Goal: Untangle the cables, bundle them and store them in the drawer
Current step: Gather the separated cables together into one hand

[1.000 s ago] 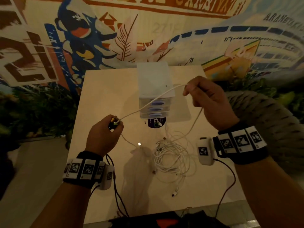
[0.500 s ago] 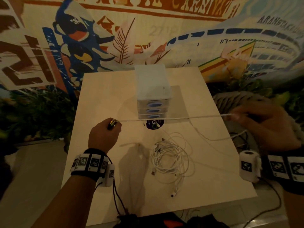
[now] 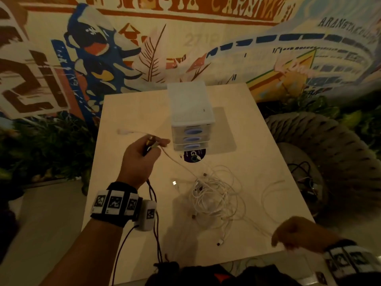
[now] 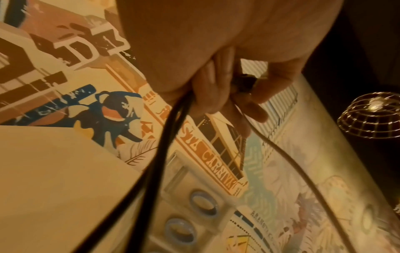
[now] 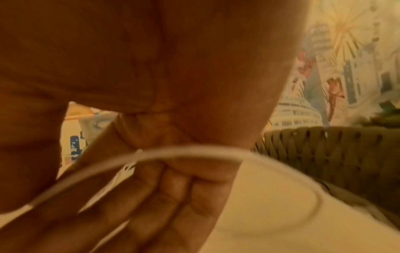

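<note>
A tangle of white cables (image 3: 212, 195) lies on the middle of the pale table (image 3: 132, 112). My left hand (image 3: 156, 144) is raised to the left of the drawer unit (image 3: 191, 120) and pinches one white cable (image 3: 175, 161). Its plug end (image 3: 123, 132) sticks out to the left, and the rest slopes down into the tangle. The left wrist view shows the same hand (image 4: 244, 89) curled round a dark object and black leads. My right hand (image 3: 288, 238), blurred, sits low at the table's front right edge. A white strand (image 5: 194, 150) runs through its curled fingers (image 5: 173, 184).
The white unit has three drawers, all closed, with blue oval handles (image 4: 203, 203). A dark round sticker (image 3: 193, 156) lies in front of it. A woven chair (image 3: 329, 145) stands right of the table with dark wires on it. Black leads (image 3: 156, 234) hang from my left wrist.
My right hand dropped from far right down to the table's front right edge. The cable, taut before, now hangs slack. My left hand rose slightly, with the plug end now sticking out left.
</note>
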{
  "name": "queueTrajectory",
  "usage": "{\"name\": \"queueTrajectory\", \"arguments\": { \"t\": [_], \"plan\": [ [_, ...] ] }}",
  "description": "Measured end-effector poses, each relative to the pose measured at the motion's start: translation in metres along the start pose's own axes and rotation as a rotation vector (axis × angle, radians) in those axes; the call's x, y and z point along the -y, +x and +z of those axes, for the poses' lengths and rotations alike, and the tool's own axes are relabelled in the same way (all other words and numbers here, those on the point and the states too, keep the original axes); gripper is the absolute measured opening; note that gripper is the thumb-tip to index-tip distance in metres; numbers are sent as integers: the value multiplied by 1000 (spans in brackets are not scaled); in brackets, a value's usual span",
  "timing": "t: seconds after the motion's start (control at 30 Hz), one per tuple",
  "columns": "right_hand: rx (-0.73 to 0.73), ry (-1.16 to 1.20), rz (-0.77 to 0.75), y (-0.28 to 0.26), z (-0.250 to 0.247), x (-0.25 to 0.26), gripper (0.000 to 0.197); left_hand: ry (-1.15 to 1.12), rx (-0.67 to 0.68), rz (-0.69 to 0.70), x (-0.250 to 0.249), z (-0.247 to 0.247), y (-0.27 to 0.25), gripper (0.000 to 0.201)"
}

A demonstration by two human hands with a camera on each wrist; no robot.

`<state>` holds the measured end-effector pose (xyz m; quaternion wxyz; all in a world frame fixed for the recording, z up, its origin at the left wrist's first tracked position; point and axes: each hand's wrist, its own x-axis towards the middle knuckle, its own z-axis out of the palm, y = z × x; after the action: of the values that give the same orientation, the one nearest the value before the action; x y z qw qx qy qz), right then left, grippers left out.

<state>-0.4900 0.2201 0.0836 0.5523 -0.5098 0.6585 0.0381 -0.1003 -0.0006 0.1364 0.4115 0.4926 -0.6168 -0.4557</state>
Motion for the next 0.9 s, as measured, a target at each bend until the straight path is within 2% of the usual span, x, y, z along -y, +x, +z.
{"name": "queueTrajectory", "arguments": {
  "t": [0.07,0.2,0.27,0.37,0.47,0.53,0.6,0.67,0.7,0.77,0.83,0.9],
  "plan": [
    [53,36,53,9,23,-7,28,-20,134,61,-14,4,-5,20],
    [-4,108,25,20,31,4,18,-33,300,135,-32,17,-14,22],
    [-32,118,-9,27,24,14,18,-99,333,154,-38,24,-18,20],
    [-38,8,-14,37,19,27,18,-200,357,203,-47,28,-23,8],
    [25,-132,8,46,23,31,12,-230,337,240,-55,27,-25,16],
    [-83,-238,-16,44,23,35,17,-156,339,273,-60,25,-26,13],
    [-342,-259,-123,38,18,52,29,-110,374,283,-61,24,-28,11],
    [-573,-86,-316,28,8,89,35,-94,417,263,-61,26,-31,11],
    [-609,50,-404,24,3,113,37,-77,441,248,-61,29,-33,11],
    [-539,271,-569,17,-8,161,41,-8,490,236,-60,35,-37,11],
    [-495,308,-670,13,-14,198,36,43,508,247,-61,41,-41,10],
    [-536,257,-713,12,-16,219,22,38,504,234,-62,43,-42,9]
  ]
}}
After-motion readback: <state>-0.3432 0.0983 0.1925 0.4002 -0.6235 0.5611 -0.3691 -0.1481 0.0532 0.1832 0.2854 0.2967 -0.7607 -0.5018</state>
